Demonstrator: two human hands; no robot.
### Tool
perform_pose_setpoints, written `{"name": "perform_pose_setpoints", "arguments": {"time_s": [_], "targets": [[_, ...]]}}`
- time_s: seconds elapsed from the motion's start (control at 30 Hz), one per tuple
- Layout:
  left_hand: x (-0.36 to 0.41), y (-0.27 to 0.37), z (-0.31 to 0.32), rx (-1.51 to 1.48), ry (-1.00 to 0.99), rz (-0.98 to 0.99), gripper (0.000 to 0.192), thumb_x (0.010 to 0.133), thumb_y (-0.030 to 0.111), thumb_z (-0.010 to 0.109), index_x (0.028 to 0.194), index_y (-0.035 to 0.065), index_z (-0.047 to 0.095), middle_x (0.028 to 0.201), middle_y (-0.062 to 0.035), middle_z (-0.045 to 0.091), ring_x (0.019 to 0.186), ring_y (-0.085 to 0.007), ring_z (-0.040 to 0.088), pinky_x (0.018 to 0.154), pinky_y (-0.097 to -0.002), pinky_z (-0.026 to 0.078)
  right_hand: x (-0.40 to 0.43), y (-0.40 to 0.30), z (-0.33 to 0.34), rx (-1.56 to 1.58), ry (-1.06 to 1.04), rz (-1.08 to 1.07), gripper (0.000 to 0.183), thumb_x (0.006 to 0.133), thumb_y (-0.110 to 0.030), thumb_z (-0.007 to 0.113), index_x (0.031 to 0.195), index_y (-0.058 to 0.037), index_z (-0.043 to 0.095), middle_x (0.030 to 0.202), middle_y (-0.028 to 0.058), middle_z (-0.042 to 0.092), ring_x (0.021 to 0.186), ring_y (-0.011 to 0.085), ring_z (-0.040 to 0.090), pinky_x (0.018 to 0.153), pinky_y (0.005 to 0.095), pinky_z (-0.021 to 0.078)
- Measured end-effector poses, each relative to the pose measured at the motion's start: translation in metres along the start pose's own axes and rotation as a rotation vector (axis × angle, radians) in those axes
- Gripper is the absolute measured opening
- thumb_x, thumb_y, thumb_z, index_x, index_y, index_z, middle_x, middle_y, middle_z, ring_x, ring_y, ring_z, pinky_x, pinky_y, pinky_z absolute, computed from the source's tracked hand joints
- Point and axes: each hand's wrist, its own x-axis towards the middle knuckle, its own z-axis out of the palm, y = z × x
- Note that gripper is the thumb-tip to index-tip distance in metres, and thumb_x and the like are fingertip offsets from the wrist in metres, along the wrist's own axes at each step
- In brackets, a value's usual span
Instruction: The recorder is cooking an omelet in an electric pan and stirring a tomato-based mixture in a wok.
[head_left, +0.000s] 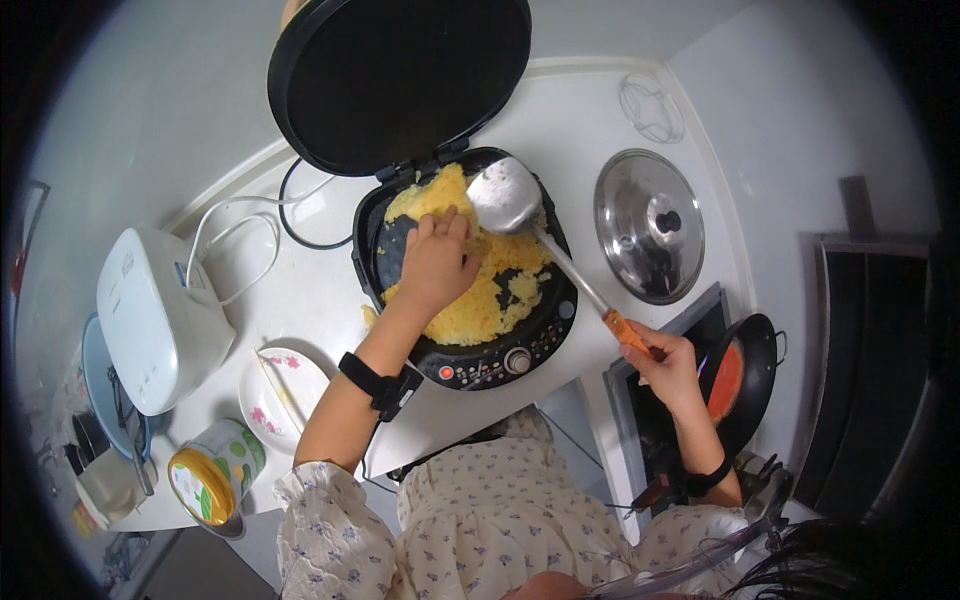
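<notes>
A black electric griddle (551, 352) stands with its round lid (405, 82) raised, and a red light glows on its front panel. Yellow, browned pancake (469, 311), torn into uneven pieces, lies in the pan. My left hand (441, 259) reaches into the pan, its fingertips on the upper piece; whether they pinch it I cannot tell. My right hand (664, 367) is closed around the orange handle of a metal spatula (506, 195). The broad spatula head is over the pan's upper right, beside my left fingers, and hides part of the pancake.
Right of the griddle are a glass pot lid (649, 225), a wire rack (651, 109) and a black wok (757, 375) on the stove. At left stand a white appliance (142, 322) with cords, a flowered plate (255, 405) with chopsticks, a yellow-lidded canister (202, 484) and a blue basin (97, 382).
</notes>
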Motion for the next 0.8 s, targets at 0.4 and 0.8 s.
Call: {"name": "perform_pose_setpoints", "arguments": {"time_s": [0.4,0.8], "targets": [[-0.012,-0.006,0.005,0.02,0.095,-0.205,0.037,0.07,0.016,0.062,0.102,0.0024,0.051,0.121,-0.0179,0.054,0.099,-0.0309,0.047,0.082,-0.0391,0.038,0.002,0.006,0.025,0.025,-0.052,-0.121,0.038,0.078,-0.007,0.069,0.114,-0.0002,0.06,0.071,0.0058,0.065,0.059,0.0087,0.056,0.056,0.0232,0.0454],[-0.022,0.011,-0.038,0.002,0.375,-0.129,0.039,0.067,0.009,0.061,0.103,-0.0005,0.05,0.104,-0.0141,0.059,0.094,-0.028,0.048,0.078,-0.0375,0.037,-0.023,0.003,0.024,0.498,-0.233,-0.008,0.036,0.081,-0.003,0.067,0.116,0.0018,0.059,0.075,-0.0038,0.057,0.058,0.0006,0.044,0.051,0.0145,0.0345]]}}
